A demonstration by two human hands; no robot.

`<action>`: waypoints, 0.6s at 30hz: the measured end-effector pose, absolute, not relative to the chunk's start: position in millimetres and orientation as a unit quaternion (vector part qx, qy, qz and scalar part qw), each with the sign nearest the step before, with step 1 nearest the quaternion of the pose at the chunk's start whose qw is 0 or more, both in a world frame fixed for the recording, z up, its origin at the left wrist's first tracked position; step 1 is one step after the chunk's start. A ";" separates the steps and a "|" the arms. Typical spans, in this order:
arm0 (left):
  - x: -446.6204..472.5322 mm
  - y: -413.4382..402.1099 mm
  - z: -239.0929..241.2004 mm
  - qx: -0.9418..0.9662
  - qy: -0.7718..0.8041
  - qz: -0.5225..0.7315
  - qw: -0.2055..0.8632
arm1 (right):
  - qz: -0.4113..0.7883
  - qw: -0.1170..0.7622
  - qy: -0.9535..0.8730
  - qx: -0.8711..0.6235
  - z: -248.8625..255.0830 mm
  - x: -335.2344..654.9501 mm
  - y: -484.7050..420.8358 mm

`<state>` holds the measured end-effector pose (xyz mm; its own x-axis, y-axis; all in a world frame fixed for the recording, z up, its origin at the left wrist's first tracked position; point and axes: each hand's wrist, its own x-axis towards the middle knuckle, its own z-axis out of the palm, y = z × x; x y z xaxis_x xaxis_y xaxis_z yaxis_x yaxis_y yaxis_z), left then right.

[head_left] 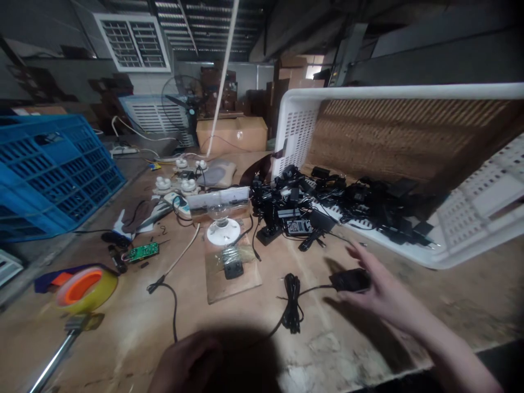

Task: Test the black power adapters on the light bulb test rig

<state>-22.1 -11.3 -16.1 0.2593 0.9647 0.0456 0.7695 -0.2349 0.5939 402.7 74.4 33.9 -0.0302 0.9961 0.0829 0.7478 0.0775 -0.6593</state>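
Note:
My right hand grips a black power adapter above the table at right, thumb below and fingers above it. Its black cord runs left into a tied bundle lying on the wood. From that bundle the cord goes on toward my left hand, which is curled, dark and blurred at the bottom edge. The cord's end is hidden in shadow there. A black lead, joined to a pale cable, also reaches down to my left hand. Straight ahead, a white lamp socket with a clear bulb sits on a wooden board.
A white basket lies tipped at right, black adapters spilling from it onto the table. At left are a blue crate, tape rolls, a green circuit board and a metal rod. Behind stands a cardboard box.

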 end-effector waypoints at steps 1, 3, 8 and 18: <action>-23.5 -9.1 -13.0 0.752 0.580 0.206 0.237 | 0.231 0.262 -0.663 -0.662 25.9 428.9 81.7; -25.6 -6.7 -9.7 0.742 0.592 0.205 0.240 | 0.273 0.264 -0.633 -0.675 9.2 466.9 88.1; -29.9 -7.6 -15.1 0.748 0.582 0.212 0.240 | 0.468 0.452 -0.474 -0.593 4.5 462.6 75.5; -24.8 -14.7 -24.5 0.748 0.601 0.213 0.185 | 0.372 0.439 -0.626 -0.526 39.5 232.6 83.8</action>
<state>-24.8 -14.7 -24.5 0.1865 0.9778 0.0958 0.8196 -0.2086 0.5336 232.6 83.8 39.5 -0.0605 0.9855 0.1587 0.3315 0.1698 -0.9280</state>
